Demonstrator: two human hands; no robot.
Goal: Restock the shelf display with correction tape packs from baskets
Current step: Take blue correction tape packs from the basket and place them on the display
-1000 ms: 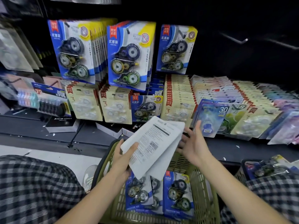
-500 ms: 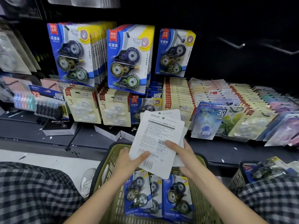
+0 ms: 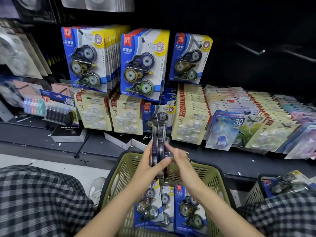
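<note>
Centre frame, above green basket [image 3: 214, 175] — left hand [image 3: 147, 166] fingers clamped on edge-on correction tape packs [image 3: 158, 144]; right hand [image 3: 177, 155] fingers straight, pressing. Likely light, stiff card, slippery blister — grip card edges.

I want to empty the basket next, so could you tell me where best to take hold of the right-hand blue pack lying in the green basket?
Probably from above, by the top edge of the blue pack: it lies face up in the green basket, its card header bare, while blisters bulge lower down.
</note>
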